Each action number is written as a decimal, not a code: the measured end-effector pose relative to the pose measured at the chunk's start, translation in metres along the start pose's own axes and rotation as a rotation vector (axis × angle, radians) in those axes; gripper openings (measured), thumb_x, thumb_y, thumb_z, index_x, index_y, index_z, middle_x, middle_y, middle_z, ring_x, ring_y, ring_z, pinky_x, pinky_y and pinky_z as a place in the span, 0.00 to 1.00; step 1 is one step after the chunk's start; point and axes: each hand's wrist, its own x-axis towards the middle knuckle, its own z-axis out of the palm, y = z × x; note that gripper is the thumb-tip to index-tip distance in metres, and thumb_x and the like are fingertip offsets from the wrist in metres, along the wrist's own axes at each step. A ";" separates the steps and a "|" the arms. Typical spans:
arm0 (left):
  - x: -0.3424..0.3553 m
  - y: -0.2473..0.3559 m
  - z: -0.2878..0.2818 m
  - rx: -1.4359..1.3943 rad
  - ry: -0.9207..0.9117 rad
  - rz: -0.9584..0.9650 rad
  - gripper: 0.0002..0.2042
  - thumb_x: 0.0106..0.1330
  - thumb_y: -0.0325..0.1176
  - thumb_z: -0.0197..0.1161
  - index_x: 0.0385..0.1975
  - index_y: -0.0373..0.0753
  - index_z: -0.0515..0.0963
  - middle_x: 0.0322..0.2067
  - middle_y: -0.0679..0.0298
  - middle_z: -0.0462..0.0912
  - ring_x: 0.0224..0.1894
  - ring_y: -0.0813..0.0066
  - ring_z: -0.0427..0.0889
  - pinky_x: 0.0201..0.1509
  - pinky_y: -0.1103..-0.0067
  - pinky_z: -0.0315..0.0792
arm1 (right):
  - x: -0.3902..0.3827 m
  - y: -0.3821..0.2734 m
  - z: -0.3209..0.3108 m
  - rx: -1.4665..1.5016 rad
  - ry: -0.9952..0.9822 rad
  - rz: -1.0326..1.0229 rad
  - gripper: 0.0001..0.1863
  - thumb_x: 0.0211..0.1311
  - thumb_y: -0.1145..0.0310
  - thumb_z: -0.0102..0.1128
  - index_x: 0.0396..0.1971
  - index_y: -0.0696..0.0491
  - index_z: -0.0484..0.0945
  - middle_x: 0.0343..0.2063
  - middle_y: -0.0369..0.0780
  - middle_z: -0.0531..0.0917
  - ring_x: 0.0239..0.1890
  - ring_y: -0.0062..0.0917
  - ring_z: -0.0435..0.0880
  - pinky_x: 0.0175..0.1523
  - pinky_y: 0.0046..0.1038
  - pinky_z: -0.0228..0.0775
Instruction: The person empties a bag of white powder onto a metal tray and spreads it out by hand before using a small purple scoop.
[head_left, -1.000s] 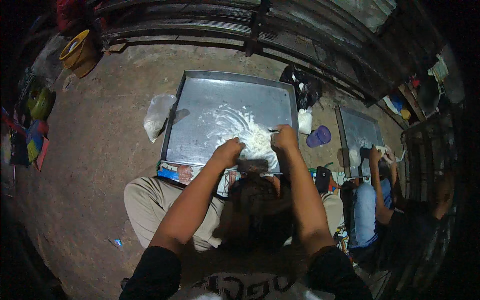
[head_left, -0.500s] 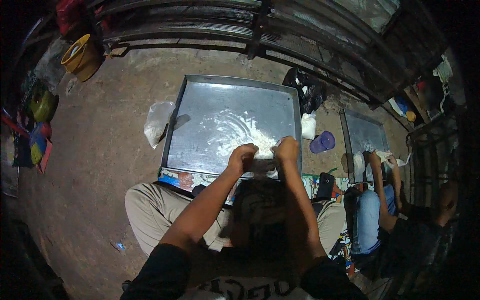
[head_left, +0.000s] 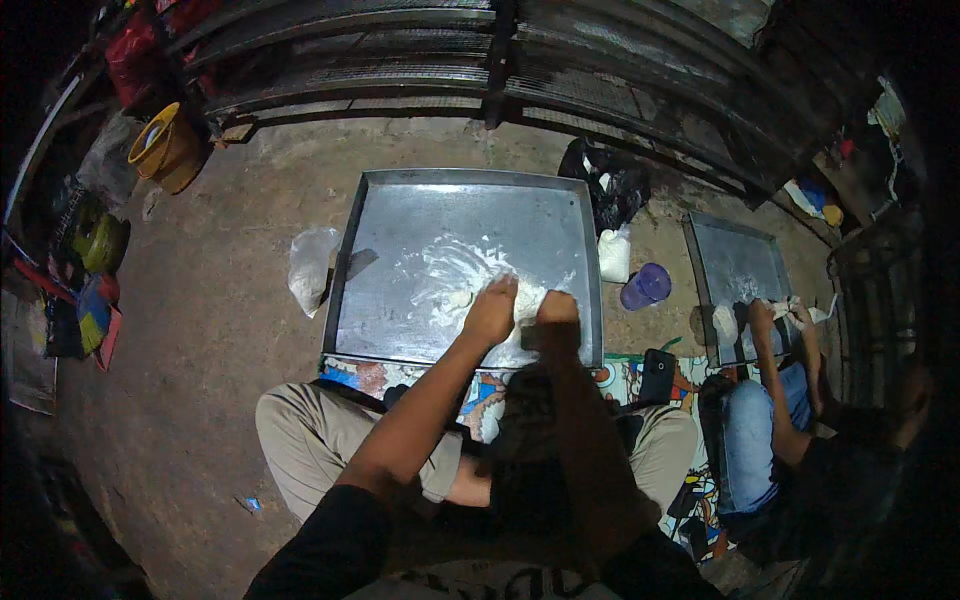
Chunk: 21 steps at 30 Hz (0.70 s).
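Note:
A large square metal tray (head_left: 385,345) lies in front of my crossed legs, with white flour (head_left: 450,265) smeared over its middle. My left hand (head_left: 492,312) is closed over the tray's near half, its fingers wrapped around pale, floury dough (head_left: 527,300). Beside it my right hand (head_left: 557,314) is also closed, at the dough's right side, partly in shadow and slightly blurred. Much of the dough is hidden by my hands. A bit of it or of flour shows left of my left hand.
Left of the tray is a clear bag of white powder (head_left: 312,268). On its right are a white bag (head_left: 614,255), a purple cup (head_left: 648,287), a black plastic bag (head_left: 605,190) and a phone (head_left: 656,375). Another person (head_left: 770,430) handles dough at a second tray (head_left: 740,260).
My hands have come closer together, the left moving slightly right and the right slightly left and lower. The whole view has shifted a little downward in the picture.

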 end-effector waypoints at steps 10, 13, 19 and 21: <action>-0.026 0.039 -0.054 -0.508 0.299 -0.172 0.11 0.61 0.22 0.59 0.42 0.32 0.83 0.40 0.46 0.84 0.43 0.53 0.84 0.50 0.71 0.76 | 0.025 -0.023 -0.054 0.362 -0.020 0.287 0.14 0.43 0.73 0.72 0.31 0.63 0.82 0.31 0.56 0.83 0.38 0.50 0.85 0.44 0.40 0.78; -0.021 0.040 -0.070 -0.525 0.295 -0.293 0.05 0.62 0.24 0.62 0.33 0.32 0.84 0.28 0.50 0.86 0.29 0.58 0.86 0.34 0.73 0.75 | 0.030 -0.033 -0.084 0.436 -0.119 0.317 0.26 0.36 0.69 0.81 0.39 0.63 0.84 0.39 0.54 0.85 0.45 0.46 0.85 0.52 0.37 0.77; -0.001 0.034 -0.040 -0.324 0.405 -0.223 0.04 0.62 0.22 0.60 0.30 0.30 0.81 0.27 0.44 0.82 0.31 0.47 0.84 0.35 0.69 0.75 | 0.041 0.001 -0.019 0.229 -0.070 0.368 0.18 0.38 0.63 0.79 0.24 0.61 0.82 0.33 0.54 0.85 0.39 0.48 0.85 0.48 0.40 0.77; -0.012 0.010 -0.039 -0.257 0.396 -0.208 0.05 0.63 0.24 0.59 0.32 0.30 0.80 0.26 0.44 0.82 0.31 0.44 0.83 0.35 0.66 0.75 | 0.042 -0.029 -0.060 0.311 -0.224 0.291 0.18 0.39 0.62 0.78 0.25 0.61 0.82 0.32 0.54 0.84 0.38 0.48 0.85 0.47 0.42 0.77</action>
